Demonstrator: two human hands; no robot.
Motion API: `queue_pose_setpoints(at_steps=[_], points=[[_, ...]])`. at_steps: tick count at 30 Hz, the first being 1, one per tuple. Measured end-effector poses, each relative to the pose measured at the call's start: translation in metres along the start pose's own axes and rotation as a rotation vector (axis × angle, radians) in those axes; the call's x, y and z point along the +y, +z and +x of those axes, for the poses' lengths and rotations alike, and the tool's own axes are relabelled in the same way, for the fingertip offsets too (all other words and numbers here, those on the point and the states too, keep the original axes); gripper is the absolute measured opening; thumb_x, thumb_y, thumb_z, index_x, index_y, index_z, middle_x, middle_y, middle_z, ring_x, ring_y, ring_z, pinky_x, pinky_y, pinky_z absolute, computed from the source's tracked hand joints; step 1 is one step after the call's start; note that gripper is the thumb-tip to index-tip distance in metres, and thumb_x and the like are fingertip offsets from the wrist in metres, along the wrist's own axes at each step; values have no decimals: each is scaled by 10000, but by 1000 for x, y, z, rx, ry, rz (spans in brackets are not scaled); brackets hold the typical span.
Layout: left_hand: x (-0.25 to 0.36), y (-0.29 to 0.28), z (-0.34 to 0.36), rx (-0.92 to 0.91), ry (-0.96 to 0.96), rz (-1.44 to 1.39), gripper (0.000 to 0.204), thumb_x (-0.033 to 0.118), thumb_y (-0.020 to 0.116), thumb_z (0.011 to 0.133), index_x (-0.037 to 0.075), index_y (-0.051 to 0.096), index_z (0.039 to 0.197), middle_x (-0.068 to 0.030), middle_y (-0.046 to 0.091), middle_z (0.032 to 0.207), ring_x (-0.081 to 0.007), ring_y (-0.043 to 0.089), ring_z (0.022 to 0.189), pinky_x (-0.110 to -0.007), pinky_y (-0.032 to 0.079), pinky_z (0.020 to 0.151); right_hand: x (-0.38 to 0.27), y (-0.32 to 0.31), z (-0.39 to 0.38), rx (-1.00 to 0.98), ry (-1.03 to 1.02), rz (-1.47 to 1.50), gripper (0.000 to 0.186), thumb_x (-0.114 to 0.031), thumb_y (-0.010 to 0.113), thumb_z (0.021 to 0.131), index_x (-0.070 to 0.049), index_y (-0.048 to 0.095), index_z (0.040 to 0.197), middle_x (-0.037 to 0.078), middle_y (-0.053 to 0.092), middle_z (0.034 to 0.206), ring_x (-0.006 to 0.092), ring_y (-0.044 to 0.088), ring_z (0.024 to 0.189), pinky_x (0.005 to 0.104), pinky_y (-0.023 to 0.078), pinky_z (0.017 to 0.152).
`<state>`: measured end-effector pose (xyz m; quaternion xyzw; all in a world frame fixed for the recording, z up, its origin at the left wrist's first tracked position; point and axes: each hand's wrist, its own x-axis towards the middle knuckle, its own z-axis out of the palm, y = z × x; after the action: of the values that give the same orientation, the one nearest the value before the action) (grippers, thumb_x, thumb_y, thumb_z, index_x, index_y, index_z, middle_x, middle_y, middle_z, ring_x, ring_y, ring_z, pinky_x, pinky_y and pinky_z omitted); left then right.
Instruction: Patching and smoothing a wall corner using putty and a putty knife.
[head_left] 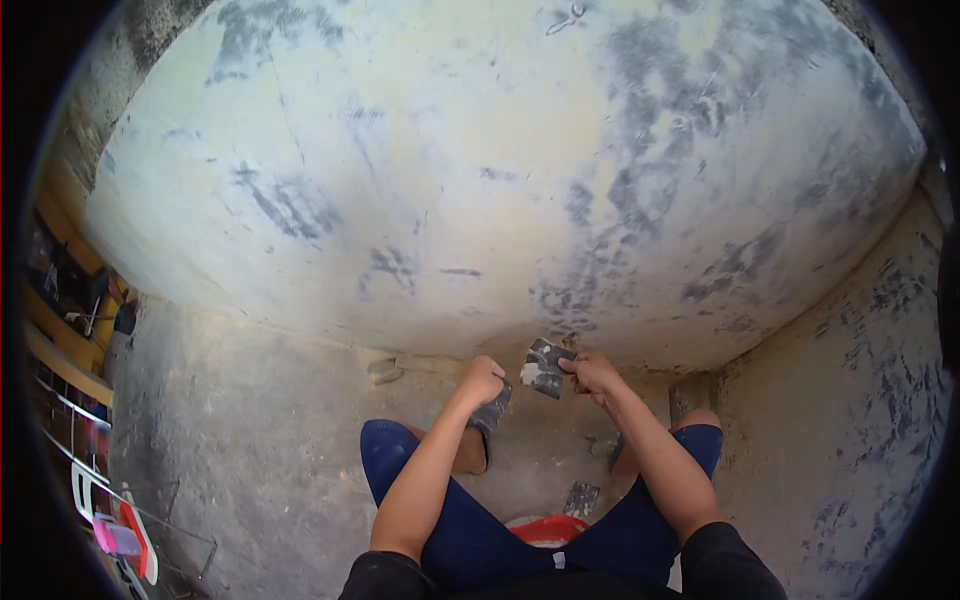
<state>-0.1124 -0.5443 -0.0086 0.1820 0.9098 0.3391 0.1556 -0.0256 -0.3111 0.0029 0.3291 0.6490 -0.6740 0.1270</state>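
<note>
My left hand point(483, 380) is closed around a flat dark putty scraper point(492, 408), which hangs down and to the right of my fingers. In my right hand point(597, 375), the fingers and thumb grip the edge of another flat piece, a dark square putty scraper point(547, 368) with pale filler smeared on its face. The two scrapers are close to each other but apart, in front of the foot of the wall point(480, 230). That wall is coated in pale filler with dark grey patches. Parts of the scrapers are covered by my fingers.
Between my legs is a red rounded object point(548, 530), partly hidden. Close to it on the floor lies a dark, white-spotted flat piece point(582, 498). A block-like lump point(384, 371) rests by the wall's foot. Another wall point(850, 420) stands at right; a red-and-white chair point(138, 540) at left.
</note>
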Motion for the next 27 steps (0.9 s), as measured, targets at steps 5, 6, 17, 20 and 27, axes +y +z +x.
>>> queue_pose_setpoints(at_steps=[5, 6, 17, 20, 27], points=[[-11, 29, 16, -279, -206, -309, 224, 77, 594, 868, 9, 736, 1028, -140, 734, 963, -231, 696, 882, -353, 543, 784, 6, -8, 8, -217, 139, 477, 169, -187, 692, 931, -42, 607, 913, 20, 538, 719, 135, 495, 582, 297, 423, 488], [-11, 34, 18, -338, -271, -434, 235, 88, 609, 918, 0, 703, 1115, -90, 726, 973, -156, 676, 880, -329, 545, 767, 1, -6, 2, -322, 151, 517, 163, -192, 675, 943, -48, 602, 927, 19, 552, 731, 132, 502, 590, 296, 430, 492], [58, 41, -2, -447, -191, -1205, 167, 133, 635, 959, 53, 645, 1106, -74, 710, 993, -163, 699, 852, -317, 592, 761, -10, -17, -11, -479, 55, 438, 184, -202, 613, 981, -38, 617, 899, 22, 601, 758, 134, 559, 653, 295, 459, 549], [61, 45, -2, -462, -197, -1249, 152, 132, 622, 967, 53, 639, 1095, -74, 709, 961, -169, 700, 832, -329, 591, 758, -9, -20, -11, -486, 46, 423, 194, -211, 630, 974, -42, 621, 880, 30, 605, 755, 136, 562, 642, 294, 462, 549], [30, 71, 11, -538, -370, -1510, 153, 181, 579, 990, 63, 624, 1078, -111, 691, 858, -257, 688, 687, -424, 601, 669, -2, -8, -9, -564, 70, 270, 217, -214, 686, 945, -38, 606, 846, 40, 610, 761, 125, 567, 632, 271, 471, 555]])
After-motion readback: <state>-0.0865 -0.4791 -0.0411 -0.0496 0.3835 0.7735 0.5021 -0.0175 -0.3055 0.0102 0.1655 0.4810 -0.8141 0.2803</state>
